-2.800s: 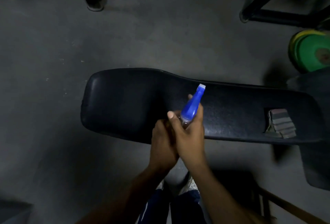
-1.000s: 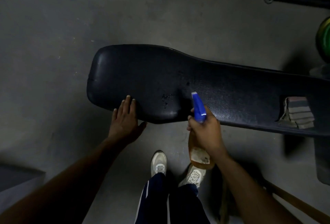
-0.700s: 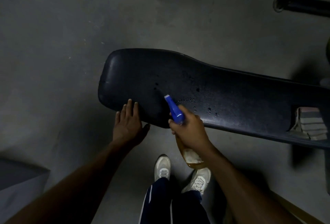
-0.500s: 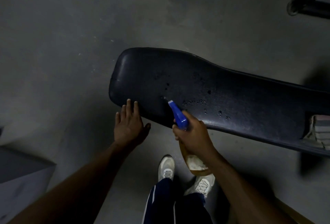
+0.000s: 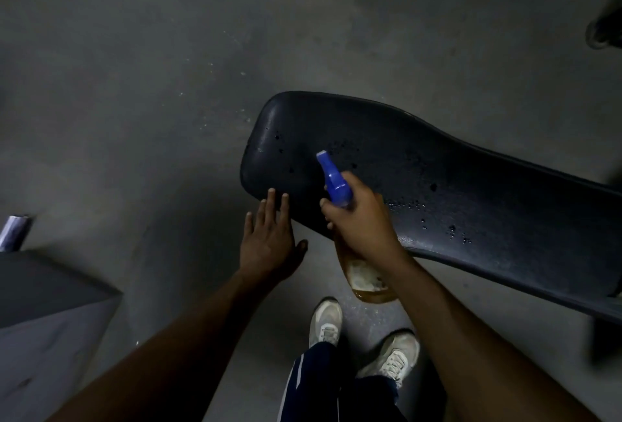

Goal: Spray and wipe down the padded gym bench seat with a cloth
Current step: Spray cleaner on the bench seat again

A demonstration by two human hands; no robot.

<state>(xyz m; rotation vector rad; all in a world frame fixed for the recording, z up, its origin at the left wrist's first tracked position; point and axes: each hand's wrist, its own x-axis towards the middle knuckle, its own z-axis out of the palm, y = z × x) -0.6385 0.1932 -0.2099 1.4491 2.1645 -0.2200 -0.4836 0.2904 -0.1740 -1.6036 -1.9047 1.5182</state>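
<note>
Two hands were in view over the padded bench seat (image 5: 454, 186), the table surface under treatment. The right hand (image 5: 361, 223) gripped the neck of the spray bottle (image 5: 365, 278), fingers (image 5: 324, 204) clenched around it just below the blue nozzle (image 5: 331, 179), which pointed up and left over the seat's rounded end. The left hand (image 5: 269, 243) lay released, its straight fingers (image 5: 271, 198) resting on the seat's near edge, just left of the bottle. Droplets (image 5: 434, 186) beaded on the vinyl right of and beyond the right fingers. No cloth was visible in this view. Judged risks: with the nozzle aimed near the seat's end, overspray could reach the floor (image 5: 168, 85) and make it slippery by the shoes (image 5: 324, 322); pooled liquid could run off before wiping.
</note>
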